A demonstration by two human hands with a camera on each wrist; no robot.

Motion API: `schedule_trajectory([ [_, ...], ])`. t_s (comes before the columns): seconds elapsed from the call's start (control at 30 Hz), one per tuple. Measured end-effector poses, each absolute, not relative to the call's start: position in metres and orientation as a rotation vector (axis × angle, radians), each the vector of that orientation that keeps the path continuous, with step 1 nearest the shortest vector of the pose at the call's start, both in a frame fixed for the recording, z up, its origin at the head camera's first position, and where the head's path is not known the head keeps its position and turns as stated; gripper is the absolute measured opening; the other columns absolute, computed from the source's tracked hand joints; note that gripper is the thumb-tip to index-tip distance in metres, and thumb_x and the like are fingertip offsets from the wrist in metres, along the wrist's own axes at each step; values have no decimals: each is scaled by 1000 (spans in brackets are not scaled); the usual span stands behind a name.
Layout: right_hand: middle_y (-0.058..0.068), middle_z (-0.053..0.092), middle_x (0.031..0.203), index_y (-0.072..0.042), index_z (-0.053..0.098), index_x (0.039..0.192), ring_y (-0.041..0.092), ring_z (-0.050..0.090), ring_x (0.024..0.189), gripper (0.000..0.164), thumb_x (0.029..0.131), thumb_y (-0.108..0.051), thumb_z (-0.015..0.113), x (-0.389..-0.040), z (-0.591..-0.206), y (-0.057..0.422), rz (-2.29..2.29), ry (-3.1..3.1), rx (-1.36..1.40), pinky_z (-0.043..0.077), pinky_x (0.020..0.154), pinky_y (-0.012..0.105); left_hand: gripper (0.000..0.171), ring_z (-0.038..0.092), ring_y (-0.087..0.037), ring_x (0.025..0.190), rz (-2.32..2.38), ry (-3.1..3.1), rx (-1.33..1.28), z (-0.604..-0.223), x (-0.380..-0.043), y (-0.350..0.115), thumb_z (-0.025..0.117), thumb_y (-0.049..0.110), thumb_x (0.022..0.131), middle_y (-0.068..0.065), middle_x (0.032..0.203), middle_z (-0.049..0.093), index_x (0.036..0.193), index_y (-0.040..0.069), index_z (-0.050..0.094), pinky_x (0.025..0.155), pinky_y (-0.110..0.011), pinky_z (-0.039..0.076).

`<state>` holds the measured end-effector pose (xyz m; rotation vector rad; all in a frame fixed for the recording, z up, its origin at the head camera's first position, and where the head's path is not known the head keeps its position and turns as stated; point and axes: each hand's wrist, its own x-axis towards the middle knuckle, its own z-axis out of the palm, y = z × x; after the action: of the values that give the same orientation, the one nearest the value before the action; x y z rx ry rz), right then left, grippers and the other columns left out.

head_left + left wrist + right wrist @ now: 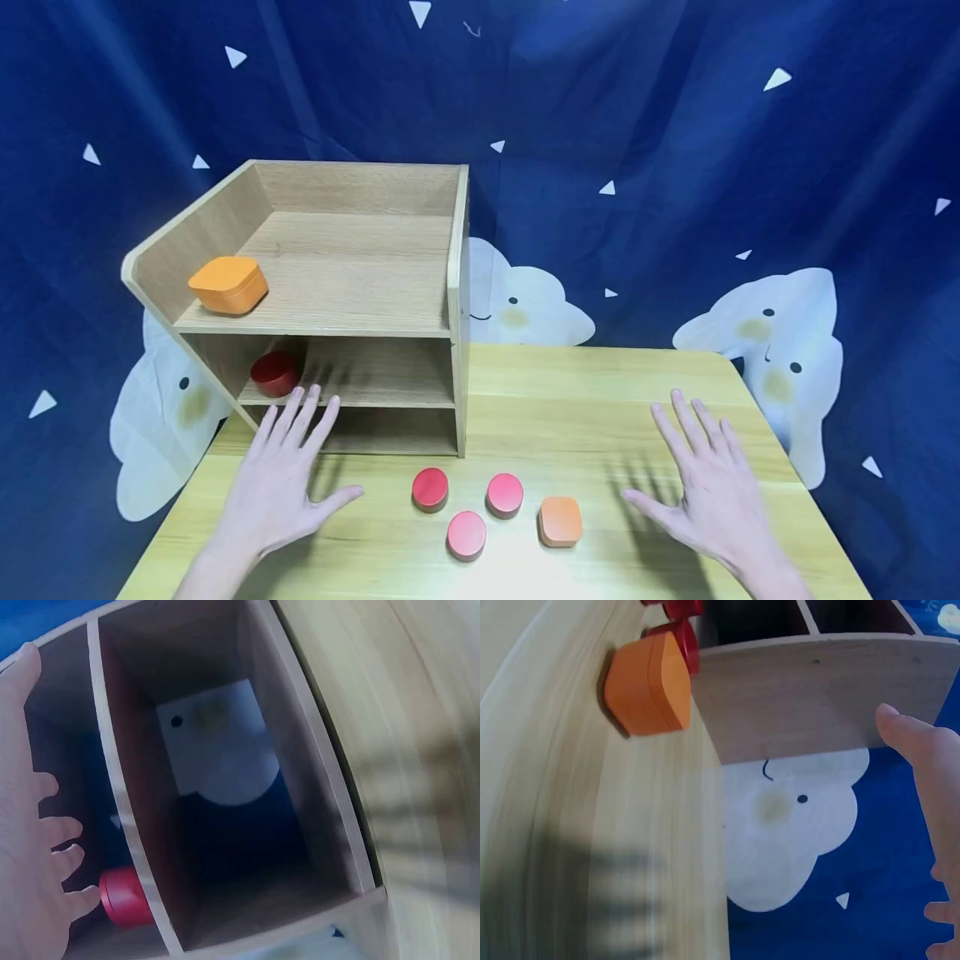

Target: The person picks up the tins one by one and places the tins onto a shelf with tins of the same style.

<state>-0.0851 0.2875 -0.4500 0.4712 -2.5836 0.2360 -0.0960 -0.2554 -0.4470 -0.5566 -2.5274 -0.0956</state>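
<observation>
Fingers spread, my left hand (277,483) hovers in front of the wooden shelf's lower levels and holds nothing. Its fingertips overlap the area just below a dark red round tin (276,373) on the middle shelf. My right hand (712,492) is spread over the right side of the table, also holding nothing. Between the hands, a red round tin (430,489), two pink-red round tins (505,495) (467,535) and an orange square tin (560,522) stand on the table. The orange tin is the nearest to my right hand. A yellow-orange square tin (228,285) sits on the shelf's top level, at its left.
The wooden shelf unit (459,375) stands at the back left of the table (570,417), with raised sides around its top. Behind hangs a dark blue curtain (585,100) printed with white triangles and clouds. The table's right edge lies beyond my right hand.
</observation>
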Motion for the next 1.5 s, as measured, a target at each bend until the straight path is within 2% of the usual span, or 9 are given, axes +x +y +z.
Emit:
schedule_trajectory([
  [0.13,16,35,171,-16,41,163,40,32,159,111,80,-85,66,-89,-450,278,281,-2523,502,-3,140,29,111,25,-35,163,-129,-2515,-538,-445,-94,-264,32,94,90,-23,166,42,160,9,44,142,-37,0],
  [0.3,15,44,167,-13,48,159,33,37,158,105,87,-90,50,-93,-452,265,370,-2412,548,5,136,15,110,21,-32,165,-189,-2495,-520,-444,-91,-277,33,92,91,-23,166,42,160,8,43,140,-29,-4],
  [0.43,15,49,163,-13,52,156,33,45,153,102,89,-89,47,-95,-454,253,451,-2383,552,8,131,8,108,18,-28,166,-254,-2487,-493,-442,-87,-288,38,90,92,-24,165,42,161,8,41,139,-23,-4],
  [0.63,18,54,159,-10,53,154,28,49,151,96,87,-78,66,-101,-455,237,660,-2324,595,19,132,11,107,17,-21,167,-388,-2478,-481,-438,-81,-310,60,83,88,-23,167,39,162,8,40,137,-15,2],
  [0.77,14,53,160,-11,54,154,11,43,154,94,81,-62,84,-106,-453,223,852,-2302,629,24,129,9,106,21,-11,165,-486,-2399,-496,-440,-80,-323,57,83,90,-23,164,44,159,3,44,134,-11,10],
  [0.87,15,56,157,-8,57,151,4,44,152,89,84,-61,83,-111,-451,210,935,-2228,655,29,127,9,106,25,-3,161,-539,-2330,-448,-442,-80,-331,55,83,91,-20,163,46,156,1,47,131,-7,15],
  [1.07,23,65,144,3,64,140,11,58,142,81,91,-59,77,-124,-450,185,1031,-2004,729,46,121,15,102,33,15,149,-629,-2195,-289,-444,-84,-339,58,82,89,-17,157,55,153,3,52,121,2,23],
  [1.3,23,68,141,2,65,139,15,68,130,72,88,-44,86,-132,-449,159,1158,-1969,740,56,108,14,93,48,26,130,-740,-2027,-225,-444,-93,-344,66,75,89,22,147,58,143,-1,62,111,5,34],
  [1.5,15,69,141,-7,64,143,22,72,121,75,74,-8,94,-133,-444,137,1338,-2098,637,63,103,23,66,57,25,119,-862,-1949,-223,-441,-103,-344,80,38,92,24,140,63,139,-6,63,104,5,43],
])
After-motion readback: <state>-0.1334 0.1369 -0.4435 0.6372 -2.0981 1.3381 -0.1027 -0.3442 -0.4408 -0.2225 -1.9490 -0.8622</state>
